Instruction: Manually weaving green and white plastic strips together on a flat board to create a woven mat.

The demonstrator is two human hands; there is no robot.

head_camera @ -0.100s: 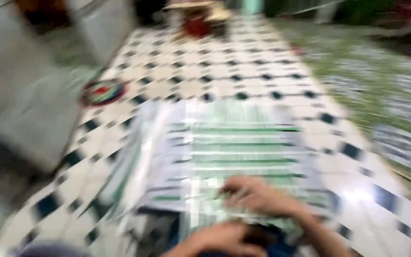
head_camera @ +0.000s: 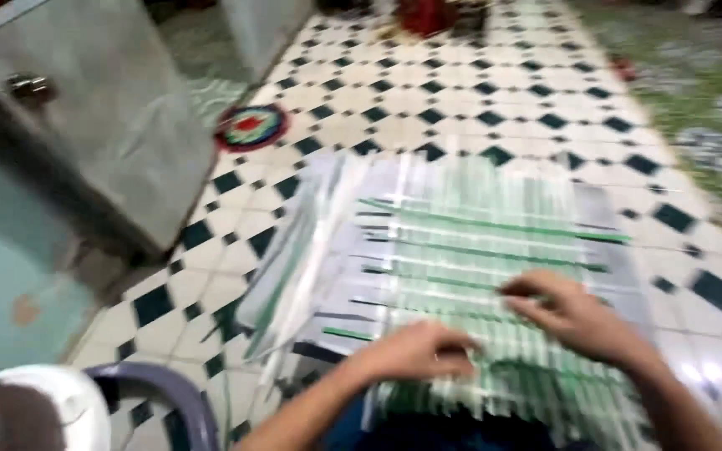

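Fingers (head_camera: 521, 292) of the right hand (head_camera: 574, 316) are drawn together at their tips on a thin green strip (head_camera: 428, 282), pinching or pressing it; motion blur prevents a firm call between the two. Fingers (head_camera: 453, 355) of the left hand (head_camera: 418, 351) are curled loosely and pressed down on the near part of the woven mat of green, white and grey plastic strips (head_camera: 461, 250); whether they grip a strand I cannot tell.

The mat lies flat on the white floor tiled with dark diamond insets (head_camera: 428, 108), directly ahead of both hands and spreading toward 12 o'clock. Its crosswise green strips run from 9 o'clock to 3 o'clock, tilted slightly down at the right; the lengthwise pale strips run from 6 to 12. The strip under the right fingertips extends from them toward 9 o'clock. The right hand is nearer to that strip's end; the left hand sits at 7 o'clock from it, lower on the mat.

A loose bundle of long pale and green strips (head_camera: 290, 259) lies along the mat's left edge, pointing toward 1 o'clock. A round red and green mat (head_camera: 251, 127) lies at 11 o'clock, well apart. A grey metal cabinet (head_camera: 102, 117) stands at 10 o'clock. A white and purple plastic seat (head_camera: 127, 401) shows at 8 o'clock. Nothing lies between hands and weave.
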